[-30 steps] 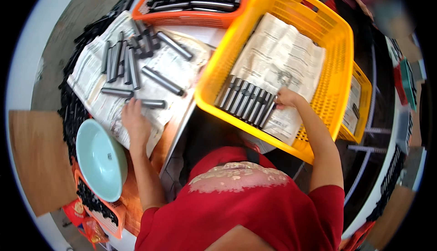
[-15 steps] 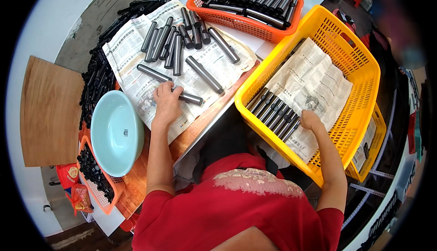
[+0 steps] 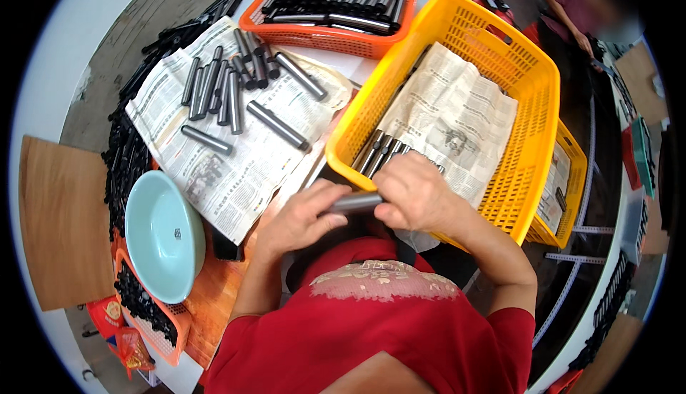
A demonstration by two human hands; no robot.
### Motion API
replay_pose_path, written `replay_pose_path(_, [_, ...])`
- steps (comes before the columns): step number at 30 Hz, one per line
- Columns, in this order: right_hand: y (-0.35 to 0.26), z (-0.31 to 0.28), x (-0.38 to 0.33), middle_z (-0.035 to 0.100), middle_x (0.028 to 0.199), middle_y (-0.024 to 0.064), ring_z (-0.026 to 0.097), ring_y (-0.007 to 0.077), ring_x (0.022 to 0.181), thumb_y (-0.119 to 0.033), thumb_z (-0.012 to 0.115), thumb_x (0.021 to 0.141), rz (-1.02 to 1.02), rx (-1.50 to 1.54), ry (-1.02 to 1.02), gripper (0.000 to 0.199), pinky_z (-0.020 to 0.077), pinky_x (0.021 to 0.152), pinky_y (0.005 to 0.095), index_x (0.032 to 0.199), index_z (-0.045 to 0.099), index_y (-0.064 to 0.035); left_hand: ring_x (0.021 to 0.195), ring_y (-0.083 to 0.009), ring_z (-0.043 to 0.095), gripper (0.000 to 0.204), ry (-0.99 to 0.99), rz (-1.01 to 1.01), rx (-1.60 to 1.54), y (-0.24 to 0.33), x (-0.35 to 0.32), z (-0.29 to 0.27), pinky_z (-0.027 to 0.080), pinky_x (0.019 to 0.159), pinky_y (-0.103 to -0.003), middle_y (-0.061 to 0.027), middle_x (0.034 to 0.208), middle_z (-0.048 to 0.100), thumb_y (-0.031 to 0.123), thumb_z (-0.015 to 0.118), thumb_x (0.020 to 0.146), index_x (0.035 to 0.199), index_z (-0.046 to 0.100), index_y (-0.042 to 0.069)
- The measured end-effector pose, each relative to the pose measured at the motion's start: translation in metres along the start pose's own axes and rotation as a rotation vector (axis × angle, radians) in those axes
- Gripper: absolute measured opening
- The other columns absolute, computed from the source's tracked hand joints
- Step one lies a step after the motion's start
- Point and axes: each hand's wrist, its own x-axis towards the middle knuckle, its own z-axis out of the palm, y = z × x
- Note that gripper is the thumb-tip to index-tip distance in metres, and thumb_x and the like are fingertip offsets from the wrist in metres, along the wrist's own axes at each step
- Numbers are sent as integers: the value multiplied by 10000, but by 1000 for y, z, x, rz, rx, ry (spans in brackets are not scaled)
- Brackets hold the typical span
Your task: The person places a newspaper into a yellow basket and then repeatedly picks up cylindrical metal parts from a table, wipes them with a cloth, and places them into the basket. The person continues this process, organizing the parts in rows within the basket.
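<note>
Hands are meeting low at centre: the left hand is curling its fingers round one end of a grey metal rod, and the right hand is gripping the other end, so the rod is lying level between them, just at the near edge of the yellow basket. Up at one o'clock, more rods are lining that basket's newspaper. Over at eleven o'clock, loose rods are lying on a spread newspaper. At nine, a pale bowl is sitting. Farthest, at twelve, an orange basket is holding rods.
</note>
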Motion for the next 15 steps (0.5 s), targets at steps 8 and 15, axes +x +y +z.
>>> replay_pose_path(8, [4,-9,-24,451,532,73,495,257,466,-236,672,707,45,-52,71,279,392,459,363,592,469,-84,930,-283,595,402,-71,44,-334,0,9,28,456,830,-337,-168,1022,592,132,625,836,1184,533,-47])
replay_pose_path(15, [0,-13,-34,455,497,67,486,252,433,-168,634,680,146,-79,120,246,395,436,366,532,451,-98,802,-167,619,398,-191,-219,-819,-16,9,34,492,725,-263,-117,944,651,160,654,829,1160,579,-47])
